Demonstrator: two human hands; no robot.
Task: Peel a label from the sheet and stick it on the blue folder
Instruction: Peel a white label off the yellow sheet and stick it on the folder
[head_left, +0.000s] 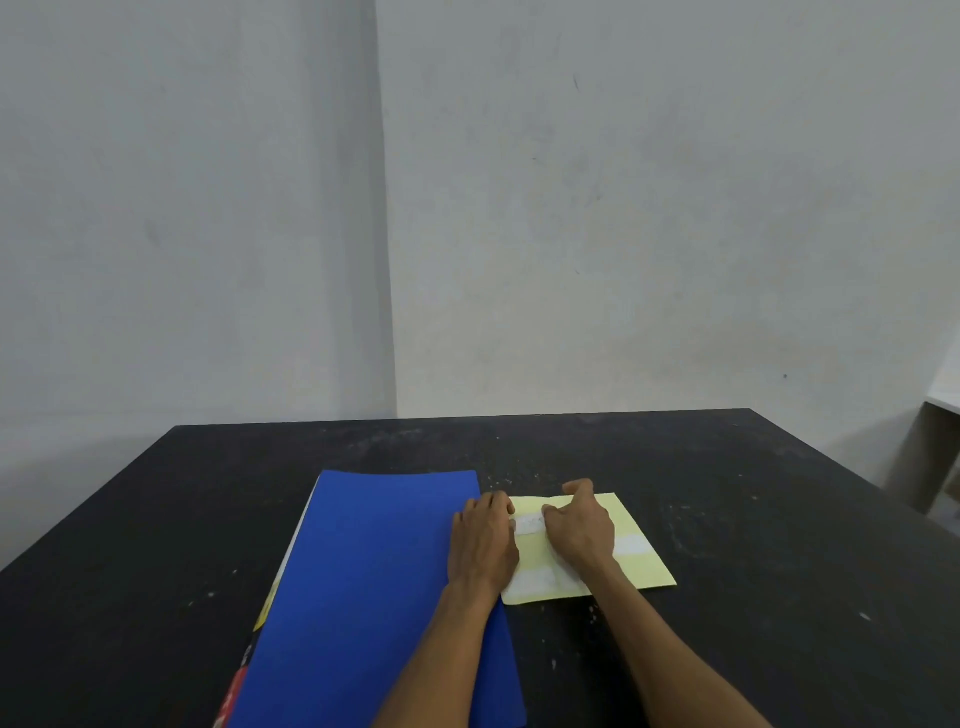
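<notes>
A blue folder (374, 582) lies flat on the black table, left of centre. To its right lies a pale yellow label sheet (641, 564) with white labels on it. One white label (527, 525) sits between my two hands near the sheet's top left. My left hand (483, 545) rests over the folder's right edge and the sheet's left edge, fingertips at that label. My right hand (579, 527) lies on the sheet, fingers curled at the label's right end. Whether either hand pinches the label cannot be made out. Two more white labels (631, 544) (535, 579) show on the sheet.
The black table (727, 519) is speckled with white marks and ends at a far edge against a grey wall. Yellow and red printed pages (234, 691) stick out under the folder's left side. A white piece of furniture (943, 400) stands at the far right.
</notes>
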